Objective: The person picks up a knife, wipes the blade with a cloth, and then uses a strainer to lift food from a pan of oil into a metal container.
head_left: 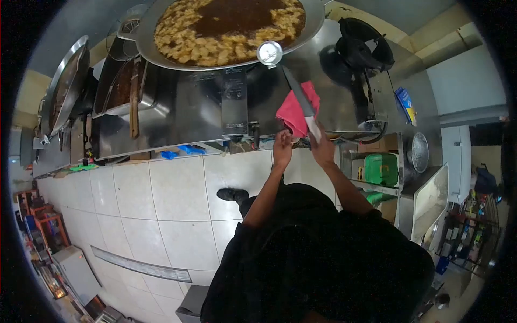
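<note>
My right hand (323, 148) is closed round the white handle of a long knife (300, 94), whose blade points up and away toward the pan. Under and beside the blade lies a pink cloth (292, 112) at the counter's front edge. Just left of the cloth's lower end is my left hand (283, 146), its fingers curled; whether they pinch the cloth is too small to tell. Beyond the knife tip, a round dial thermometer (269, 54) sits at the rim of a wide pan (183, 65) with pale pieces in brown liquid.
On the steel counter (188, 102), a tray (156, 99) with a wooden-handled tool (134, 102) stands left. A black burner (366, 46) and blue-yellow packet (405, 105) are at the right. A green basket (381, 169) sits on the shelf below.
</note>
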`<state>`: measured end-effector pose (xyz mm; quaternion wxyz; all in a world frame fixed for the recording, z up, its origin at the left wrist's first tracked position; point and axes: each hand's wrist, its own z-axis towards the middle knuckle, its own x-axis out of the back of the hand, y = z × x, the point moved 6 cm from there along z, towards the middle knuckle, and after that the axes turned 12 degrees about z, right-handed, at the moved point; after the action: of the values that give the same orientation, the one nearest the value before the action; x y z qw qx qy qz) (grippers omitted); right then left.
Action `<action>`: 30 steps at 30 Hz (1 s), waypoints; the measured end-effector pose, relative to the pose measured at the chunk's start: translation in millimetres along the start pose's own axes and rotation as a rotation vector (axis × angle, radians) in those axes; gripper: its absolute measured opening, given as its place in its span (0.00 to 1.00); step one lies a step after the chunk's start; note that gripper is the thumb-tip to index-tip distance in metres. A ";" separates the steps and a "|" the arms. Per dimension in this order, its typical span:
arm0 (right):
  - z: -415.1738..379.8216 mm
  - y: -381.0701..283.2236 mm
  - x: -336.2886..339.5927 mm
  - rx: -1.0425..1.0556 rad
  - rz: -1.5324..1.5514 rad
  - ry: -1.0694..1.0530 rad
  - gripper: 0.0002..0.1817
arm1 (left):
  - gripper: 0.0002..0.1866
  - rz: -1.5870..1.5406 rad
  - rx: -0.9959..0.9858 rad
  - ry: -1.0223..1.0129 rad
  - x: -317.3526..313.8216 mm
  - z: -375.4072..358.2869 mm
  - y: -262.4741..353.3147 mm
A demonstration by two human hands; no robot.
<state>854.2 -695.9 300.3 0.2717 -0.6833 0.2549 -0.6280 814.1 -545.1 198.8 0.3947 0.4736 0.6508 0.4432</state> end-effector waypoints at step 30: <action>-167.0 50.6 94.4 -0.526 0.765 -0.299 0.28 | 0.06 0.708 -0.176 0.224 -7.0 66.5 88.7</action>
<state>695.1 -806.1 343.9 0.3349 -0.6687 0.5959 -0.2925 901.5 -524.2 264.1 0.1829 0.5819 0.4454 0.6554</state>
